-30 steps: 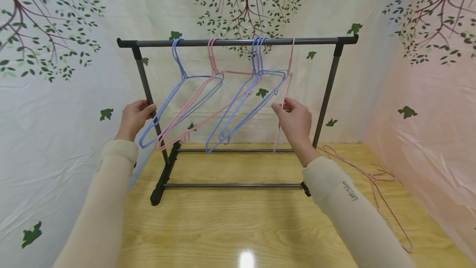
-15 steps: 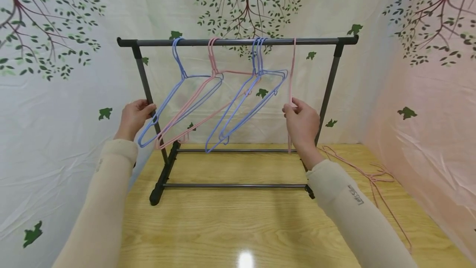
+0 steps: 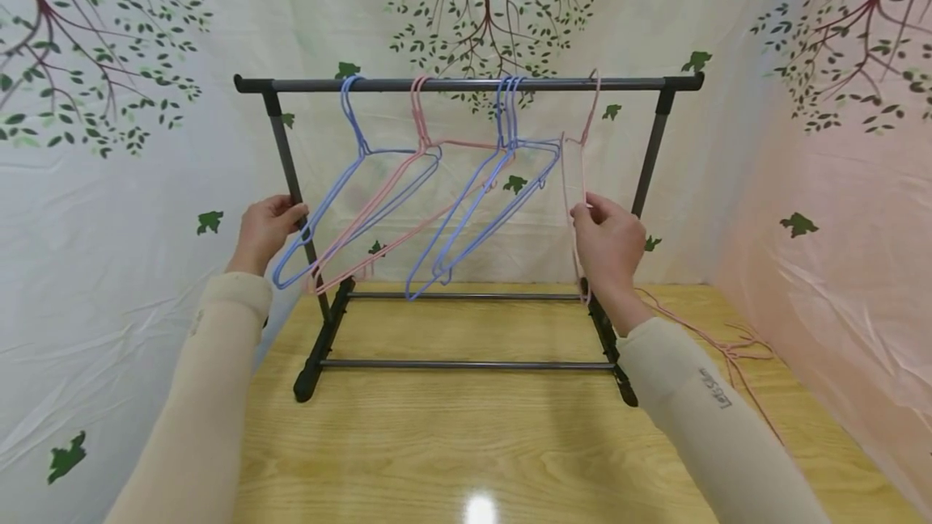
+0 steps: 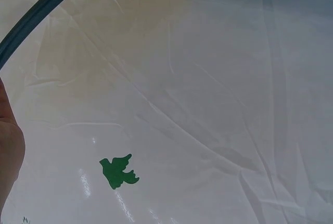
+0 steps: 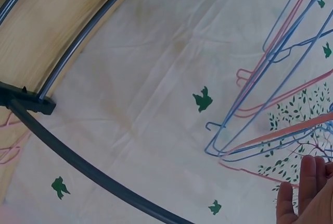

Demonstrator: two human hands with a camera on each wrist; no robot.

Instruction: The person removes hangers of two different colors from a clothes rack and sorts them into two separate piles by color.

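My left hand point(image 3: 264, 233) grips the left upright of a black clothes rack point(image 3: 466, 85). With the thumb and fingers of my right hand point(image 3: 610, 245), I pinch a pink clothes hanger point(image 3: 584, 160) by its side. Its hook reaches up to the rail near the right end, and it stands turned nearly edge-on. Left of it on the rail hang several blue hangers point(image 3: 455, 229) in two groups, with pink hangers point(image 3: 393, 176) between them. The right wrist view shows part of my right hand point(image 5: 312, 190) beside the hangers; the left wrist view shows only an edge of the left hand point(image 4: 9, 151).
More pink hangers point(image 3: 735, 350) lie on the wooden table point(image 3: 437, 443) at the right, partly behind my right sleeve. The rack's black feet point(image 3: 309, 370) stand on the table. Printed cloth point(image 3: 801, 144) encloses the back and sides.
My right hand has moved to the right with the pink hanger, its hook shifting along the rail away from the blue hangers. The hanger has turned slightly. My left hand stays on the upright.
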